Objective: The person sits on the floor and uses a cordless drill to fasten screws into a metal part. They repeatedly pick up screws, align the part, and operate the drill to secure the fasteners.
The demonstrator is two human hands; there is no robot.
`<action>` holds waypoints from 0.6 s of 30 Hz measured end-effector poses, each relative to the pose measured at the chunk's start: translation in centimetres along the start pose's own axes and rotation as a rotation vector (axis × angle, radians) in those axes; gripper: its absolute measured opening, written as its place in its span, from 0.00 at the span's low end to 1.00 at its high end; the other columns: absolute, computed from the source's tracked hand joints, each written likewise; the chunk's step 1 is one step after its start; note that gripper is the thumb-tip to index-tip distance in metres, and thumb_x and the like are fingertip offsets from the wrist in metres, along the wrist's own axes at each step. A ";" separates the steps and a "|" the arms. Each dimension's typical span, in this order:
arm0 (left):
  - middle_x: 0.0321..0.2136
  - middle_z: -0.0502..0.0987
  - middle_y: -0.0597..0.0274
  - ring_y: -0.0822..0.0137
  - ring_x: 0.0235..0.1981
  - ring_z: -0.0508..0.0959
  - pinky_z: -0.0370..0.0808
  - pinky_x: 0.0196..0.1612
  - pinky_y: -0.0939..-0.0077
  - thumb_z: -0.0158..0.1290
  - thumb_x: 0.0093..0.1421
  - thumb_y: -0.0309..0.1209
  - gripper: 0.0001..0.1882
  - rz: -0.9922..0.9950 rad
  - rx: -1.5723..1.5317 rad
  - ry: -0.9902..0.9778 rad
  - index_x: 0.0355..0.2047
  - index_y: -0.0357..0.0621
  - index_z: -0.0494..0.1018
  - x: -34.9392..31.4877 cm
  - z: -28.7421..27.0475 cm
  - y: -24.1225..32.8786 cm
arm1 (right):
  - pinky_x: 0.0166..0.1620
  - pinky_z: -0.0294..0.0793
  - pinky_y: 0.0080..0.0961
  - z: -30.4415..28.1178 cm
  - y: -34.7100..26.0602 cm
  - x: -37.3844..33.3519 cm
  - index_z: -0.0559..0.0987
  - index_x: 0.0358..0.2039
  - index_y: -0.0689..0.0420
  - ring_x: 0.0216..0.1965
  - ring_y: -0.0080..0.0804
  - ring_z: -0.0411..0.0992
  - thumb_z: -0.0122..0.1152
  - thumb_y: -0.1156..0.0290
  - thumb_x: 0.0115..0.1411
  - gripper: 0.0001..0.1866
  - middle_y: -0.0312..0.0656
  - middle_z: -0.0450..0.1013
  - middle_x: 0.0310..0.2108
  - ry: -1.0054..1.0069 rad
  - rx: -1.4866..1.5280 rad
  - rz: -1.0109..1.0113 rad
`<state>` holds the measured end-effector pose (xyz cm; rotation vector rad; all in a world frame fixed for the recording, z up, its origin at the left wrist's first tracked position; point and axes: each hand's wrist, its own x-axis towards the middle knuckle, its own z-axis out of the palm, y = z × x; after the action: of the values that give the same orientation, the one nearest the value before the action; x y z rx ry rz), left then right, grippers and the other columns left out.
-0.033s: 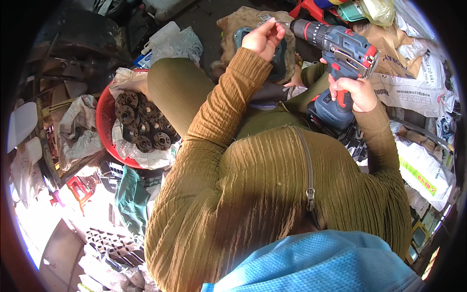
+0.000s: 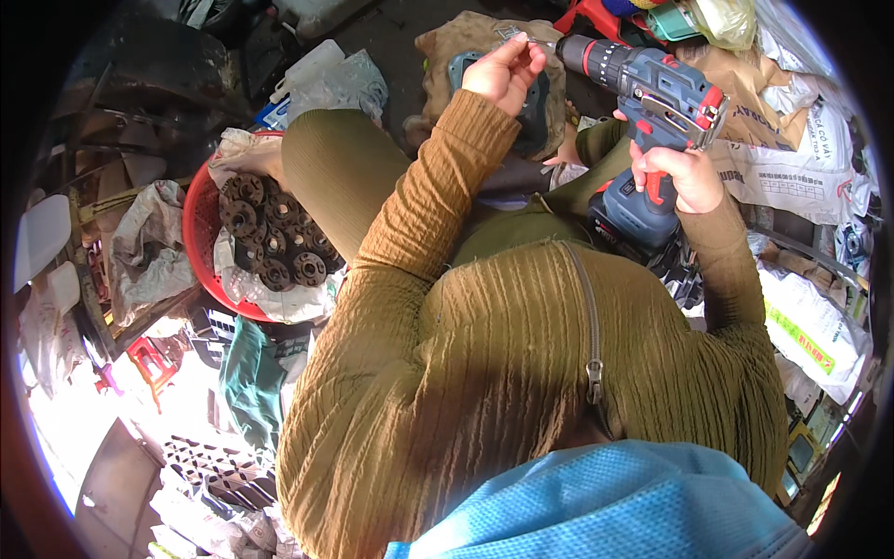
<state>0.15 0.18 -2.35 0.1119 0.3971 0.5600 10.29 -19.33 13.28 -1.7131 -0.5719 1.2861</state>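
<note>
Grey-and-red drill [image 2: 666,88], upper right of frame — if it spins now, its thin metal tip [image 2: 541,43] could poke the left hand [image 2: 507,76] | right hand [image 2: 687,177], right of middle: curled tight round the drill's handle | left hand, top middle: finger and thumb pinch the tip's far end — nearly closed

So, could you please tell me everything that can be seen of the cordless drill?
The cordless drill has a blue-grey, plastic-looking body with red accents, a black chuck with a red ring, and a blocky battery pack below. The right hand grips its handle. It points left, a thin bit reaching toward the left hand. Whether it spins is unclear.
</note>
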 end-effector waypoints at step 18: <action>0.68 0.47 0.58 0.53 0.70 0.39 0.32 0.66 0.38 0.66 0.37 0.49 0.52 0.379 2.250 0.300 0.64 0.57 0.56 4.3 -16.9 -1.1 | 0.21 0.70 0.23 -0.8 -1.0 7.7 0.75 0.42 0.61 0.16 0.25 0.67 0.53 0.74 0.47 0.19 0.37 0.68 0.19 -0.220 -0.293 0.274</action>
<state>-2.64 1.49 -19.57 2.3127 1.1532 0.2322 13.92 -13.09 10.23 -1.9534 -0.6992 1.6661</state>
